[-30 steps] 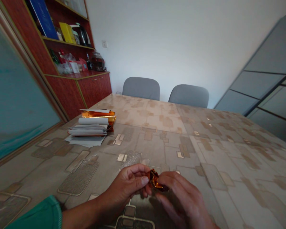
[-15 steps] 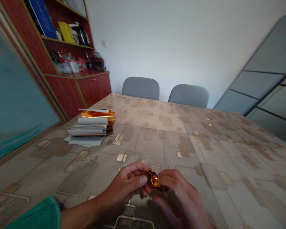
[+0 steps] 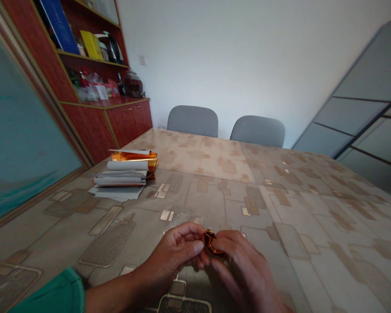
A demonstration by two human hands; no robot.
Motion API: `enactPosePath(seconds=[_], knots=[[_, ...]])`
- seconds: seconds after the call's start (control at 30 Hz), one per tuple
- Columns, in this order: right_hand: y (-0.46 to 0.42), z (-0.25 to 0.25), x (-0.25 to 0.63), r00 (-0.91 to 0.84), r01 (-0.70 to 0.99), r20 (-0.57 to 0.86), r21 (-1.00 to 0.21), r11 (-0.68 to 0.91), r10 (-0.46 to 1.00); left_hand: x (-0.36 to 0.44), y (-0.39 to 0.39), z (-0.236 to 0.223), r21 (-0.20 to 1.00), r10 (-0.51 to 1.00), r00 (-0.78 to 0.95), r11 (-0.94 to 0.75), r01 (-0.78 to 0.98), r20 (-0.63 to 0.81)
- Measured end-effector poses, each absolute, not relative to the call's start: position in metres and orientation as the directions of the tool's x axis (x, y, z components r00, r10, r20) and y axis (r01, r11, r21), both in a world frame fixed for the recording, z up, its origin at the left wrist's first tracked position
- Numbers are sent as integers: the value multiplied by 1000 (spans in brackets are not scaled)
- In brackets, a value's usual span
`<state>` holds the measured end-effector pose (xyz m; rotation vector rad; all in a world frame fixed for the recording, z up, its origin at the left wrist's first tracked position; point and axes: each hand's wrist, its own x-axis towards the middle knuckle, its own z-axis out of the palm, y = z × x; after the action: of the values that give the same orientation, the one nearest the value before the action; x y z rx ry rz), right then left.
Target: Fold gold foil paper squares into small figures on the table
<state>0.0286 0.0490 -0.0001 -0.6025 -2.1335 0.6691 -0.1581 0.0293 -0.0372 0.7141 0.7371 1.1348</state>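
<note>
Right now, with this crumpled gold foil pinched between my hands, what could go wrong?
The crumpled gold foil is small and held only at the fingers of the left hand and right hand, so it could slip and fall onto the patterned table top. It also looks thin and creased, so it might tear if pulled. The right hand covers part of it, which could hide a tear.

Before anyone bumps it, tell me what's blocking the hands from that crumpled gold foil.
Nothing blocks them: the left hand and the right hand are both already on the crumpled gold foil. The stack of papers lies well away, ahead and to the left.
</note>
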Motion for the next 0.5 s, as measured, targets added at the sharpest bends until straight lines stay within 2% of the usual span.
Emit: enactPosePath(seconds=[0.23, 0.33, 0.43, 0.5], knots=[[51, -5, 27, -550, 170, 555, -657, 734, 624, -158, 33, -42, 863, 953, 284, 226, -451, -102], [52, -7, 28, -523, 174, 545, -684, 708, 655, -160, 33, -44, 912, 966, 252, 149, -383, -52], [53, -7, 30, -508, 166, 551, -692, 703, 662, -165, 31, -40, 964, 984, 154, -49, -260, 91], [53, -6, 31, -512, 157, 558, -688, 709, 654, -171, 30, -32, 960, 951, 136, -273, -60, 278]])
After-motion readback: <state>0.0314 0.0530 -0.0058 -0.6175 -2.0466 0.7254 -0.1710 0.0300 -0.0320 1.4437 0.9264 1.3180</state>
